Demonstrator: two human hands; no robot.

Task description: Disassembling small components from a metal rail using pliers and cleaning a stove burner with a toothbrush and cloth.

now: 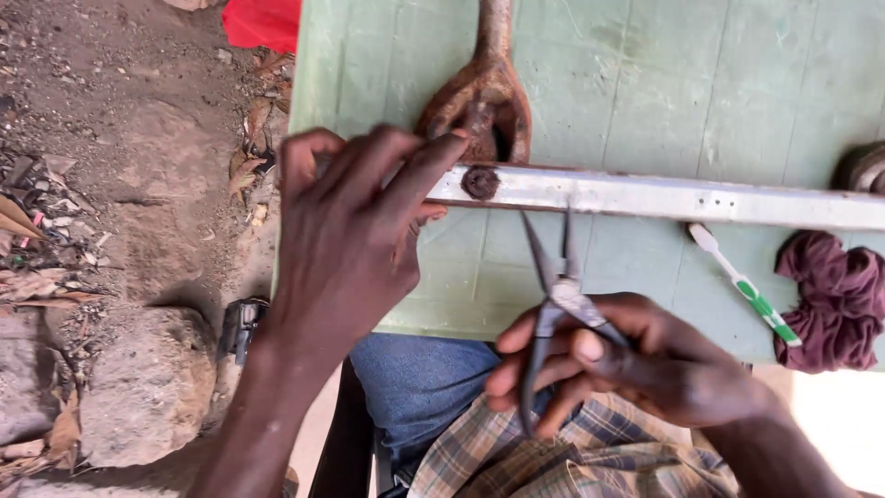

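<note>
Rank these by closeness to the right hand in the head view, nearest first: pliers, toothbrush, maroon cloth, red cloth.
1. Pliers: held in the right hand, tips open.
2. Toothbrush: on the green table, just right of the hand.
3. Maroon cloth: beyond it, at the right edge.
4. Red cloth: top left, on the ground.

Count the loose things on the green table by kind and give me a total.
Pliers, held in the right hand: 1
Toothbrush: 1
Maroon cloth: 1
Metal bar: 1
Rusty forked part, touched by the left hand: 1
Total: 5
</note>
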